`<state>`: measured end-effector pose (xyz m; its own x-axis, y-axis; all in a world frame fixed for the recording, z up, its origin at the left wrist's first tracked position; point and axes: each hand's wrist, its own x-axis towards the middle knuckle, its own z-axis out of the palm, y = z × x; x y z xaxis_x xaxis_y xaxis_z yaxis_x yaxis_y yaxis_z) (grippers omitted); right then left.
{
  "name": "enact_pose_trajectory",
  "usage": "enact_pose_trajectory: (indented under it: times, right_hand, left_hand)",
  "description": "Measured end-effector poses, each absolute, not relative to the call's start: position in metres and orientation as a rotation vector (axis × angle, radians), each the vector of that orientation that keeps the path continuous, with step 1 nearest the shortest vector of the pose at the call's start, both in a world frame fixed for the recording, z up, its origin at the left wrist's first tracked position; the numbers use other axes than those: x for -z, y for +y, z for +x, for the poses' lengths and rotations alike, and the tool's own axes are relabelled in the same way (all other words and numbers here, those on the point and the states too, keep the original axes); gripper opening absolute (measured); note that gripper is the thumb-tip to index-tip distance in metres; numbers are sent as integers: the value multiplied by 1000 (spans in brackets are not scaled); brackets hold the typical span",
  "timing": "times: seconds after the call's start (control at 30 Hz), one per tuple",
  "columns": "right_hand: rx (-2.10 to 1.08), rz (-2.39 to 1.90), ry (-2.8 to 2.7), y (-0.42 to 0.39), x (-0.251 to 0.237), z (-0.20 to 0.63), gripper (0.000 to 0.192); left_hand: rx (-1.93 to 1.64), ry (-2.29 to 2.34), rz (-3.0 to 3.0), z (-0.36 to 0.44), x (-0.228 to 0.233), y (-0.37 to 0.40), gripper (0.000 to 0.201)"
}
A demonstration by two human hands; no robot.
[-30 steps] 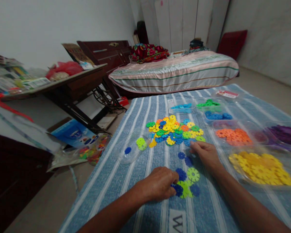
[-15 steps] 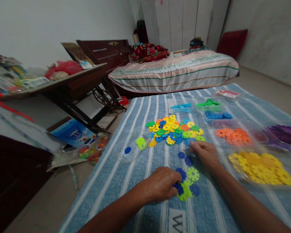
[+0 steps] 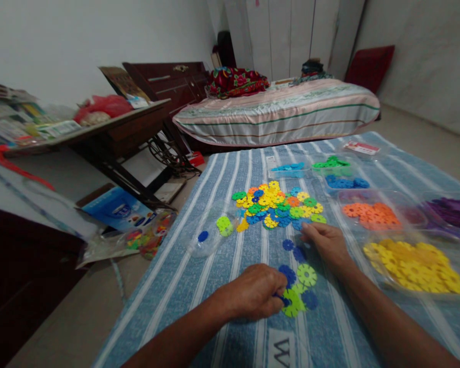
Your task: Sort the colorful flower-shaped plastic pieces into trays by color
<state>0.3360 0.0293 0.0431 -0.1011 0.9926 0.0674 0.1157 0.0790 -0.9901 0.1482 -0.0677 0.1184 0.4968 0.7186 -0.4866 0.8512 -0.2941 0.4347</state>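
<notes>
My left hand pinches a small blue disc at the edge of a little joined cluster of blue and lime-green snowflake discs on the blue striped cloth. My right hand rests on the cloth with its fingertips on a dark blue disc, just below the mixed pile of coloured discs. Another loose blue disc lies beside it.
Clear trays hold sorted discs: yellow, orange, purple, blue, green, light blue. A clear lid with lime and blue discs lies left. A dark table and a mattress stand behind.
My left hand's fingers have closed a little onto the blue disc at the cluster's edge and the cluster shifted slightly. My right hand has stayed put.
</notes>
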Motion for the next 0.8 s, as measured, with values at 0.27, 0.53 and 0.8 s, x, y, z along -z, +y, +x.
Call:
enact_pose_trajectory:
  times: [0.27,0.53,0.8]
  right_hand:
    - [-1159,-1196,-1396,28,-47,335,69]
    - [-1160,-1200,-1391,29,-47,335,70]
    - [-1153,-1198,-1422,28,-44,337,68]
  left_hand:
    - [124,1373,1932,148,-135,-64,12]
    - [-148,1634,1920,115,-160,-56,10]
    - [-99,2220,1908,54,-181,-38,14]
